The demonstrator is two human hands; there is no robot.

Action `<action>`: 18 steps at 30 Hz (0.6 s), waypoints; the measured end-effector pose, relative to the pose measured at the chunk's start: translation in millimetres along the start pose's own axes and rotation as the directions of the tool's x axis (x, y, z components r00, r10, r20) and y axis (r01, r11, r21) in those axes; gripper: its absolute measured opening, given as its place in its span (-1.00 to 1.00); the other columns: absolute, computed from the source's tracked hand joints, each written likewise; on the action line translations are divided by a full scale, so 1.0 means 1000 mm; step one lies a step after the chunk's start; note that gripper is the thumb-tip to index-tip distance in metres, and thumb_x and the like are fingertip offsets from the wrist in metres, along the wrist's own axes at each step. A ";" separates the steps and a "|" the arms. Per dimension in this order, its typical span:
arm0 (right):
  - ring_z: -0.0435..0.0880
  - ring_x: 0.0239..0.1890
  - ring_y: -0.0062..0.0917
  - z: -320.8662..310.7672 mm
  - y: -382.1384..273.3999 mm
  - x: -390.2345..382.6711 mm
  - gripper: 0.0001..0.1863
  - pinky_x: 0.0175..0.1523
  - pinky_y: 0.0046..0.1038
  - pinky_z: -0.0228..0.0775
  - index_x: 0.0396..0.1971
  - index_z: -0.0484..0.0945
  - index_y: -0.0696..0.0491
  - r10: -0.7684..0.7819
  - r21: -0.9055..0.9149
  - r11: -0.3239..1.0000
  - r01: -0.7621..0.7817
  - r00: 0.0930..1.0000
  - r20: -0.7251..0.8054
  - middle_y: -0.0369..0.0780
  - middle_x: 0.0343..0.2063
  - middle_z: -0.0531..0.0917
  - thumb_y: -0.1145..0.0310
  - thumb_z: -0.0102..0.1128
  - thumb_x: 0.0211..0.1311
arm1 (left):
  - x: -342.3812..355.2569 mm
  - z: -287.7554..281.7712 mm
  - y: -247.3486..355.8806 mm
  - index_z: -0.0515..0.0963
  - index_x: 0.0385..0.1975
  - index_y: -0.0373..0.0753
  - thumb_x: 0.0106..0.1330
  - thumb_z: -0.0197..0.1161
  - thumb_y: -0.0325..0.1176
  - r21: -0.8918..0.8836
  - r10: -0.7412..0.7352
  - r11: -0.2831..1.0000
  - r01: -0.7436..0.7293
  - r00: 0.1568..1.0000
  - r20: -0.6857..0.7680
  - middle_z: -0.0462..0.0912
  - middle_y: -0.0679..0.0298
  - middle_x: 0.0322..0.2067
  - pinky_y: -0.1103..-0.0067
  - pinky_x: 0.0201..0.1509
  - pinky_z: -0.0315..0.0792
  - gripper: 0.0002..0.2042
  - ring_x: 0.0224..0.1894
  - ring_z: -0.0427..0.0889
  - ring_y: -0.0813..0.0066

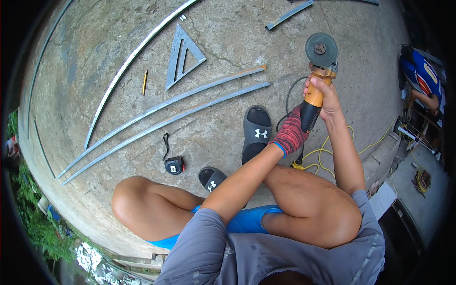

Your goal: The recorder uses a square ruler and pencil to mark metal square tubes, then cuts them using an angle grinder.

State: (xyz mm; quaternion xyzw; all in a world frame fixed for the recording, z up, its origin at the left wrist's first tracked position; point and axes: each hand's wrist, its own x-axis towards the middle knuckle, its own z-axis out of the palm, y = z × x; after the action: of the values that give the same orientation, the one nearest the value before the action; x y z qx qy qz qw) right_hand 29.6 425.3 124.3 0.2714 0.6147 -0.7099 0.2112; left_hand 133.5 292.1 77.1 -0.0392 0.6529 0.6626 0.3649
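Observation:
An angle grinder (313, 97) with a yellow and black body and a grey disc (320, 47) points away from me at the right of centre. My left hand (289, 133), in a red knitted glove, grips its black rear part. My bare right hand (327, 97) is wrapped round the yellow body. Its dark cord trails beside my dark slide sandal (257, 121). On the concrete (228, 42) lie a metal triangle square (173, 69), a yellow pencil (145, 82), a black tape measure (174, 165) and several long metal bars (166, 128).
A yellow extension cord (320, 151) runs toward a ledge (384, 166) on the right. Another person (422, 80) in a blue and yellow top is beyond it. A short metal piece (289, 15) lies at the top. Greenery (33, 209) borders the lower left.

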 end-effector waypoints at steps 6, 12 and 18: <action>0.73 -0.39 -0.56 -0.020 -0.011 0.016 -0.66 -0.26 -0.44 0.62 -0.12 0.59 0.13 0.040 -0.233 0.972 -0.032 0.999 0.030 -0.26 -0.38 0.71 0.30 0.48 0.20 | 0.001 -0.053 -0.001 0.39 0.34 -0.25 0.25 0.48 -0.25 0.158 0.160 0.971 -0.181 0.978 0.136 0.69 0.02 -0.03 0.22 0.19 0.51 -0.34 0.06 0.68 0.02; 0.69 -0.44 -0.59 -0.028 -0.036 0.038 -0.66 -0.29 -0.48 0.57 -0.17 0.62 0.18 0.152 -0.658 0.750 -0.060 0.985 0.084 -0.27 -0.39 0.69 0.36 0.50 0.10 | 0.027 -0.221 -0.029 0.61 0.25 0.20 0.34 0.38 -0.20 0.815 0.407 0.572 0.099 0.828 -0.386 0.65 0.17 0.10 0.13 0.31 0.35 -0.56 0.18 0.57 0.07; 0.64 -0.48 -0.62 -0.021 -0.018 0.071 -0.74 -0.33 -0.48 0.51 -0.29 0.65 0.18 0.253 -0.777 0.627 -0.055 0.958 0.137 -0.30 -0.49 0.68 0.43 0.51 0.04 | 0.036 -0.259 -0.061 0.72 0.09 0.31 0.40 0.31 -0.17 0.852 0.196 0.508 0.124 0.947 -0.254 0.68 0.29 0.09 0.17 0.25 0.40 -0.70 0.14 0.59 0.11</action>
State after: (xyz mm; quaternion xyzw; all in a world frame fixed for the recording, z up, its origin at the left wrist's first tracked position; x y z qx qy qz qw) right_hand -33.2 451.0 90.3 0.1231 0.8018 -0.3886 0.4369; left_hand 29.9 69.1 -30.2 0.0545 0.9450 0.2433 0.2117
